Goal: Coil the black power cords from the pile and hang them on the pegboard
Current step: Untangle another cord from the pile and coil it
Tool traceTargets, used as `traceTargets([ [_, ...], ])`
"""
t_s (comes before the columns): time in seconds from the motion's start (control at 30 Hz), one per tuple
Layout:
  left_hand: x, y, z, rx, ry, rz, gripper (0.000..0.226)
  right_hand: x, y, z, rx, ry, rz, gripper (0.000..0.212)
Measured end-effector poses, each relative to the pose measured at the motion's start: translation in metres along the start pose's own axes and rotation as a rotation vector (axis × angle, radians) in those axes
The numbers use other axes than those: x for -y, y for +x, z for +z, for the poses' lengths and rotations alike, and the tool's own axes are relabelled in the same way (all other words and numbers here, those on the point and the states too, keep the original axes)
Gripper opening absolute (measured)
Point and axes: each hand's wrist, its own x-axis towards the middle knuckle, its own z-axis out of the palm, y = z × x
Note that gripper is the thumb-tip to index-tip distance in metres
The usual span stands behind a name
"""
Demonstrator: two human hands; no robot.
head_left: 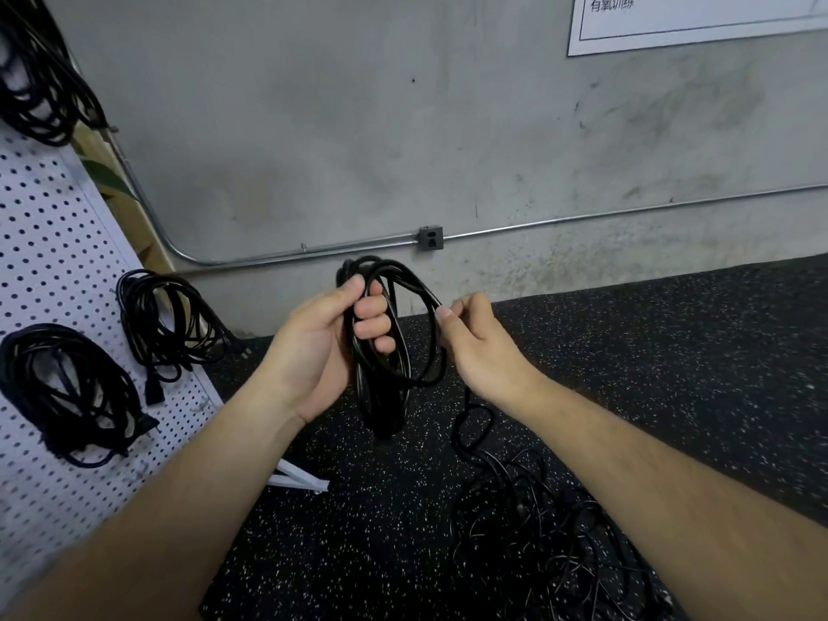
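My left hand (331, 338) grips a bundle of black power cord loops (385, 383), fingers curled round the top of the coil, which hangs below my palm. My right hand (479, 338) pinches the same cord just right of the coil, thumb and fingers closed on a strand. From there the cord trails down to a tangled pile of black cords (551, 535) on the floor at lower right. The white pegboard (49, 244) stands at the left and carries three coiled cords: one at mid left (67, 396), one beside it (170, 324), one at the top corner (36, 78).
A grey concrete wall with a metal conduit (313, 251) and a small outlet box (431, 238) runs behind. The floor is black speckled rubber (672, 351). The pegboard's white foot (298, 479) sticks out on the floor. A white sign (699, 20) hangs at upper right.
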Motion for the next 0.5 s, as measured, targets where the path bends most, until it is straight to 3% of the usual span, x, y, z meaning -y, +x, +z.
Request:
traceTargets([
  [0.07,-0.006,0.000,0.001,-0.007,-0.066,0.068,0.017,-0.012,-0.003,0.002,0.078,0.045,0.021,0.028],
  [0.2,-0.036,0.000,-0.006,0.040,-0.201,0.193,0.016,-0.050,-0.013,0.002,0.353,-0.240,0.043,0.031],
  [0.27,-0.045,0.000,-0.012,0.024,-0.186,0.243,0.019,-0.062,-0.014,0.002,0.412,-0.320,0.119,0.030],
  [0.37,-0.036,0.003,-0.013,-0.046,-0.041,0.273,0.019,-0.064,-0.013,0.004,0.500,-0.406,0.239,0.031],
  [0.5,-0.013,0.009,-0.008,-0.154,0.221,0.294,0.019,-0.049,-0.015,0.004,0.528,-0.422,0.246,0.033],
])
